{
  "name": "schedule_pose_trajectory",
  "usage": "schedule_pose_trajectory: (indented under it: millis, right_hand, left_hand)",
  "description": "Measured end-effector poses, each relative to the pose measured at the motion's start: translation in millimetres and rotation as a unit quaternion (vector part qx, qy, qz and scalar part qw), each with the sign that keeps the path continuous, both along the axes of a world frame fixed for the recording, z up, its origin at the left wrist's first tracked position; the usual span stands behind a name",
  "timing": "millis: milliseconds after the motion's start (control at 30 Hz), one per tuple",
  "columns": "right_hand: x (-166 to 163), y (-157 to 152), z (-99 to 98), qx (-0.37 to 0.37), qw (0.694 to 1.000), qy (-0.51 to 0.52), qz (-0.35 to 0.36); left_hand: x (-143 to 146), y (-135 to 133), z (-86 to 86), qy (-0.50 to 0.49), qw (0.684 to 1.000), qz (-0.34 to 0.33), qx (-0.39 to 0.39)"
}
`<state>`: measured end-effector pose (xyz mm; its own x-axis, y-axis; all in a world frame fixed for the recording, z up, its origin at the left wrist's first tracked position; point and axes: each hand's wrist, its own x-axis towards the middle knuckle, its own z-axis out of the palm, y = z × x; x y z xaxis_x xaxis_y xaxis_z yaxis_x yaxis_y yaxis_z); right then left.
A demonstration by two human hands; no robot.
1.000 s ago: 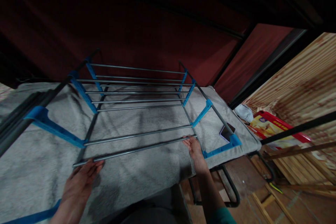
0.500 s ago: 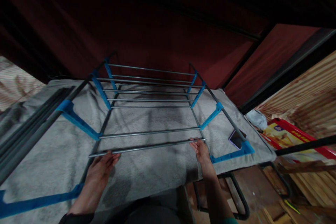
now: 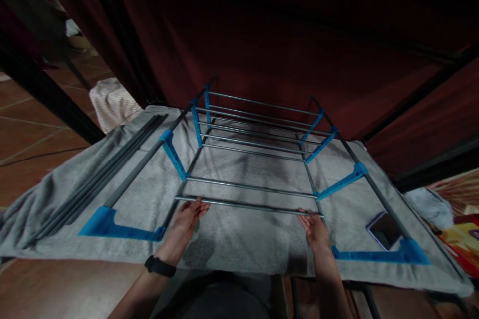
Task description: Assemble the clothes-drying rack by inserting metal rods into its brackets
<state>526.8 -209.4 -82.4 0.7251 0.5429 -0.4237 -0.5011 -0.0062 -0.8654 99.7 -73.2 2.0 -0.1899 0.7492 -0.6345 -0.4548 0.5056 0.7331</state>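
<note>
A rack frame of grey metal rods and blue plastic brackets [image 3: 172, 155] lies on a grey blanket [image 3: 239, 239]. The nearest grey rod [image 3: 250, 206] runs across in front of me. My left hand [image 3: 187, 219] has its fingers stretched out, touching the rod's left end. My right hand [image 3: 316, 229] is likewise open, fingertips at the rod's right end. A black watch [image 3: 160, 266] sits on my left wrist.
Several loose dark rods [image 3: 101, 177] lie on the blanket's left side. A phone [image 3: 384, 230] rests on the blanket at the right near a blue bracket [image 3: 377, 255]. Dark red walls stand behind. A pale cloth bundle [image 3: 112, 102] lies on the tiled floor at the left.
The view has swung to the left, showing the floor and loose rods. Both hands have stayed at the ends of the nearest rod, which now lies more level across the frame.
</note>
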Motion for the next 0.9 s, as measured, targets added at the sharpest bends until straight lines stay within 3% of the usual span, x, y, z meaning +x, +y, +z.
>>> schedule_pose_trajectory:
  millis: [367, 900]
  right_hand:
    - [7, -3, -1.2, 0.005, 1.000, 0.009, 0.014]
    - [12, -5, -2.6, 0.005, 1.000, -0.016, 0.020]
  left_hand:
    - [5, -5, -9.1, -0.025, 0.999, -0.022, 0.017]
    - [20, -9, -6.6, -0.021, 0.997, -0.056, 0.055]
